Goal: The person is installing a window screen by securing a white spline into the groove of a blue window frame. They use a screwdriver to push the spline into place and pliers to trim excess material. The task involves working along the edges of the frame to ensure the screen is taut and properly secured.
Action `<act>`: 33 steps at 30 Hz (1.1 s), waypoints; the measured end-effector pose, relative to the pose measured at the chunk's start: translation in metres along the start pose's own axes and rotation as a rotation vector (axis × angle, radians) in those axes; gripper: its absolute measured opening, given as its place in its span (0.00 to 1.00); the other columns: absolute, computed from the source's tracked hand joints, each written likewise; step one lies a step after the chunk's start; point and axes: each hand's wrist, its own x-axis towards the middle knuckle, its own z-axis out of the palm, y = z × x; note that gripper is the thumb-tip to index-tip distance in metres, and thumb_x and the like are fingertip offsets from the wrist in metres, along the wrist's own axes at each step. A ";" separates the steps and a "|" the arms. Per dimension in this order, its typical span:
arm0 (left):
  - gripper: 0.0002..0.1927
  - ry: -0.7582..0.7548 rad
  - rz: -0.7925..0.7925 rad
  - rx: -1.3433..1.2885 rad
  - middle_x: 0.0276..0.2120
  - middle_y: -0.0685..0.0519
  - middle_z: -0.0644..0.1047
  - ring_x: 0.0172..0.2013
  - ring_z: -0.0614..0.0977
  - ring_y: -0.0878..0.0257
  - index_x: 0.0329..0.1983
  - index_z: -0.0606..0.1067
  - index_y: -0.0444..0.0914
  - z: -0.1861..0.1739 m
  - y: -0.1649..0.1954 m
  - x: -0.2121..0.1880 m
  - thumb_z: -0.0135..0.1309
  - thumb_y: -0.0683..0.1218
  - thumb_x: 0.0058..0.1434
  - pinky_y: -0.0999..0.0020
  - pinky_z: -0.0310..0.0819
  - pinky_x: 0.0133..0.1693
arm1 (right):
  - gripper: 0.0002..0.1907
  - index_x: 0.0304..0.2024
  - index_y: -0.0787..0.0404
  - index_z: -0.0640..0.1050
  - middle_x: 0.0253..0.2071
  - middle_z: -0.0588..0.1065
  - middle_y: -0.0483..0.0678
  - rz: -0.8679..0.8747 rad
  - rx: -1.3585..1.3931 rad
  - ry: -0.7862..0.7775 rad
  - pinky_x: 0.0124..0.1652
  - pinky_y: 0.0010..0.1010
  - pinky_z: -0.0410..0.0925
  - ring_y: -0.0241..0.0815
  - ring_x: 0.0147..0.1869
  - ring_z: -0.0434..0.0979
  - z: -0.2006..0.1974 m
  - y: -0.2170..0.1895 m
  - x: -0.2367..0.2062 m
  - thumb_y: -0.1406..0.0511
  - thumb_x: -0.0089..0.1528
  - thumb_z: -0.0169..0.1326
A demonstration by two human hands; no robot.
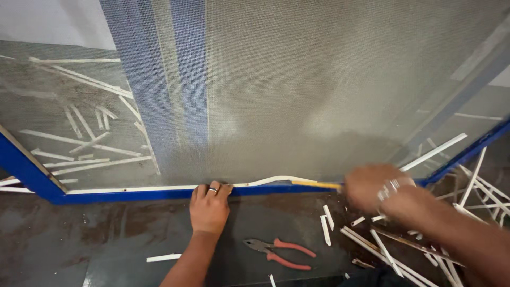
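Spline strip [276, 180], white and thin, is running left to right along the blue frame's [133, 194] lower rail, bulging up out of its groove between the two hands. Left hand [210, 207] is pressing flat, fingers [204, 190] spread and empty, pinning the strip just left of the bulge. Right hand [372, 186], blurred, is closing round a yellow-handled tool [316, 184] whose tip is pointing leftward at the bulge. Grey mesh [319, 90] is filling the frame; red-handled pliers [281, 252] and white offcuts [326, 226] are lying on the floor [79, 250].

Pliers [280, 252], white strips [383, 248] on floor [106, 239]
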 end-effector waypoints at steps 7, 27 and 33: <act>0.10 0.004 -0.005 -0.029 0.35 0.57 0.77 0.38 0.77 0.54 0.37 0.82 0.49 -0.001 -0.001 0.000 0.59 0.42 0.53 0.56 0.73 0.45 | 0.15 0.45 0.53 0.84 0.46 0.81 0.51 -0.130 -0.310 0.183 0.48 0.44 0.75 0.51 0.50 0.84 -0.139 -0.087 -0.006 0.59 0.67 0.46; 0.05 0.032 0.016 -0.051 0.33 0.57 0.77 0.37 0.77 0.54 0.36 0.82 0.48 -0.002 -0.007 0.000 0.59 0.46 0.56 0.56 0.72 0.43 | 0.30 0.65 0.31 0.70 0.48 0.81 0.41 0.092 0.098 0.162 0.50 0.44 0.76 0.47 0.50 0.84 0.113 0.047 -0.031 0.40 0.62 0.38; 0.04 0.029 -0.010 -0.035 0.33 0.56 0.77 0.36 0.77 0.54 0.35 0.82 0.47 -0.002 -0.003 0.000 0.60 0.48 0.57 0.56 0.72 0.42 | 0.27 0.64 0.33 0.72 0.54 0.79 0.39 -0.051 -0.007 0.193 0.49 0.41 0.76 0.45 0.51 0.83 0.094 0.046 0.008 0.44 0.65 0.36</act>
